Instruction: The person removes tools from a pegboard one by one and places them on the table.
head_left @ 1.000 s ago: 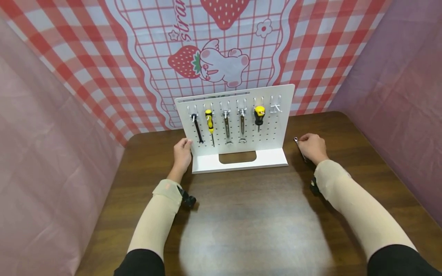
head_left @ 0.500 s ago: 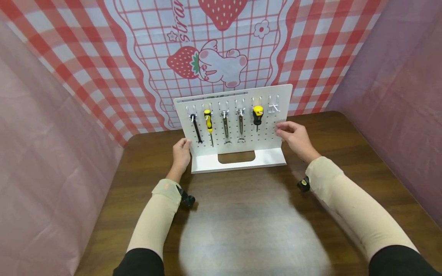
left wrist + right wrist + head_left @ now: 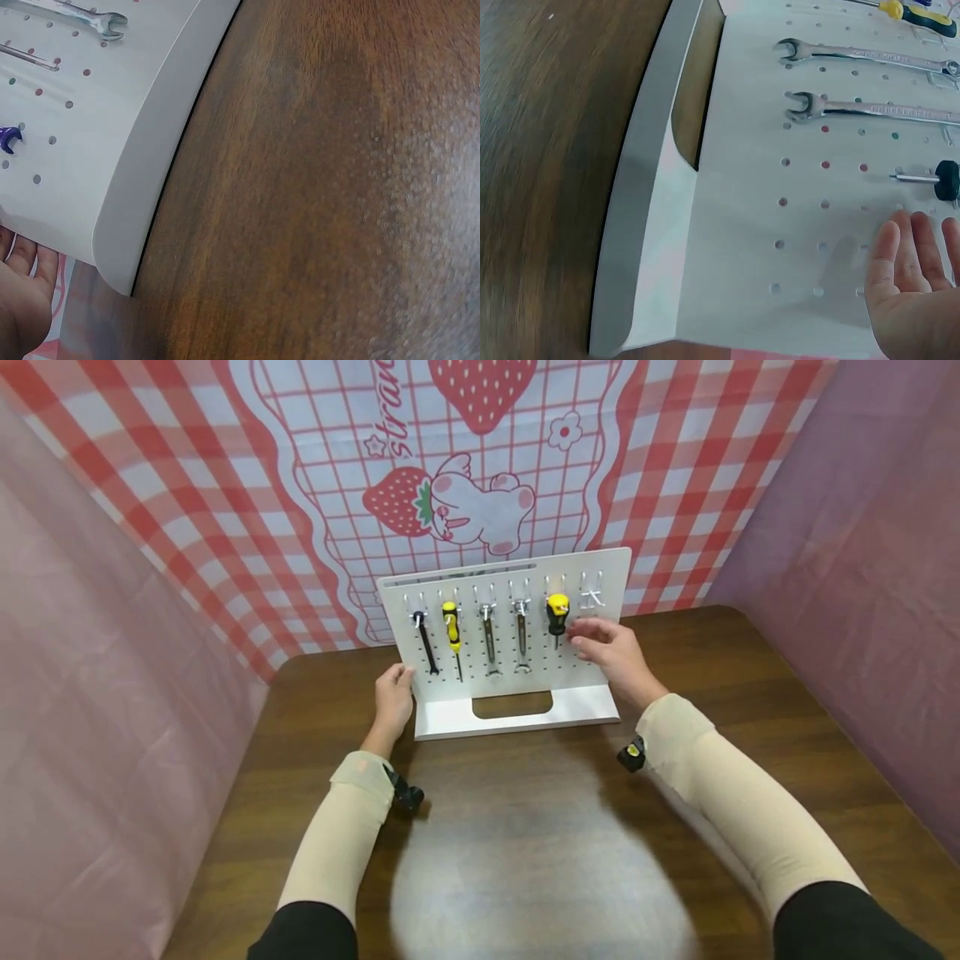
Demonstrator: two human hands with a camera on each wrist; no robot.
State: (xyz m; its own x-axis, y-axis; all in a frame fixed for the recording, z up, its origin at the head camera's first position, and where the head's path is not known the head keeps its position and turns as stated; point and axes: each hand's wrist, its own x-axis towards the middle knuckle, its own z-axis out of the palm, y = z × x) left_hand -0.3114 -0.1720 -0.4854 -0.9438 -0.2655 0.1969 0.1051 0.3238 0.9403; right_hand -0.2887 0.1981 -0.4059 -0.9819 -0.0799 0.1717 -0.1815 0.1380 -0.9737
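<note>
Hands: left [image 3: 393,696] grips pegboard [image 3: 540,650]; right [image 3: 615,653], spread, empty, near stubby screwdriver [image 3: 557,617] (vertical, tip down).

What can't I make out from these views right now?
Left wrist: fingertips of the left hand, hidden behind the pegboard.
Left wrist: most of the dark wrench, cut off by the left edge.
Right wrist: part of the right hand and of the stubby screwdriver, cut off by the right edge.
Head: shape of the stubby screwdriver's tip, too small.
</note>
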